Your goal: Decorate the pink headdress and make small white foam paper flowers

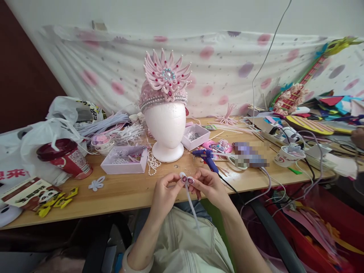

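Between my two hands is a white pipe cleaner (191,206), looped at its top, with a straight tail hanging down over my lap. My left hand (167,189) pinches the looped part between thumb and fingertips. Right beside it, my right hand (209,188) pinches the same loop from the other side, and the thumbs nearly touch. A white looped pipe-cleaner piece (97,184) lies on the table to the left. Behind my hands stands a white foam head (166,125) wearing a pink crown (167,77) with pearls and red beads.
A blue glue gun (207,156) with its cord lies right of the foam head. Bead boxes (124,161) (196,137), a red cup (68,159), yellow wrappers (57,201) and a paper bowl (288,155) stand around. Cables cross the right side; another person's hand (357,137) shows at the right edge.
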The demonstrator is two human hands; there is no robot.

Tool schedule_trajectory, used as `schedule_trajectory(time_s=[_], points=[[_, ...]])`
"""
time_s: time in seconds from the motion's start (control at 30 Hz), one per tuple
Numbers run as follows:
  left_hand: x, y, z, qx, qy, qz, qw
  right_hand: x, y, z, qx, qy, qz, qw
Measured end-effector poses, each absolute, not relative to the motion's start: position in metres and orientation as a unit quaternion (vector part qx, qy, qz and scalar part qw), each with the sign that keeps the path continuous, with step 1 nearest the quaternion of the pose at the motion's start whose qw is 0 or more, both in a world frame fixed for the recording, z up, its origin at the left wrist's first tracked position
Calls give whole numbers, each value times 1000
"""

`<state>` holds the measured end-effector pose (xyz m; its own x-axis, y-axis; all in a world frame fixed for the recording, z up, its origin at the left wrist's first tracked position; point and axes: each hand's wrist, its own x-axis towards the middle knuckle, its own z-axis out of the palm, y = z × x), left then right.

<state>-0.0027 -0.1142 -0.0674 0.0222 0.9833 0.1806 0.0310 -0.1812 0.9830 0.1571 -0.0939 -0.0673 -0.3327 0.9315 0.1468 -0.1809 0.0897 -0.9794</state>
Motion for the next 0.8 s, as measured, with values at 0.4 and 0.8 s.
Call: schedule_trajectory(time_s=[0.4, 0.8], points=[[-3, -117, -68, 549, 433, 512, 500, 145, -96, -72, -381, -528, 586, 483], [0, -117, -67, 433, 440, 542, 571, 163, -99, -65, -409, -627, 490, 448]])
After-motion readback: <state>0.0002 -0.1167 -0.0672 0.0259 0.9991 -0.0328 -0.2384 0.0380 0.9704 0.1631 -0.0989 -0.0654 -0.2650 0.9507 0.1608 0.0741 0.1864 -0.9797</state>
